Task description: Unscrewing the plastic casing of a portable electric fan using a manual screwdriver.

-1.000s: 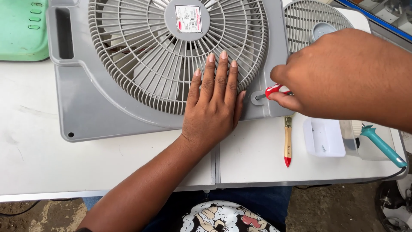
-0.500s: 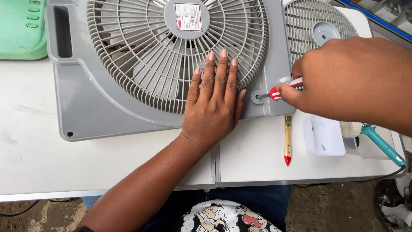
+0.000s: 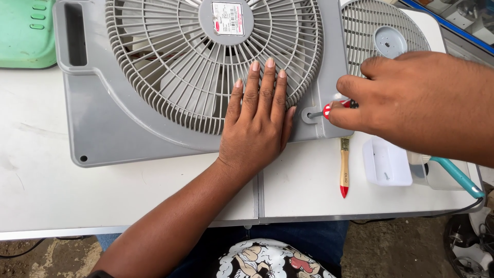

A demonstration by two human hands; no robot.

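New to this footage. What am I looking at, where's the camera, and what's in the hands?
One view only, from a camera worn on a person's head, looking down at their own two bare hands over a white table. There is no machine. A grey box fan housing lies flat on the table, grille up. The left hand rests flat on the grille, fingers spread. The right hand grips a red-handled screwdriver, its tip at a screw hole in the housing's corner. Nearby lie a small paintbrush with a red-tipped handle, a white tray, a teal-handled tool, a loose round grille and a green plastic item.
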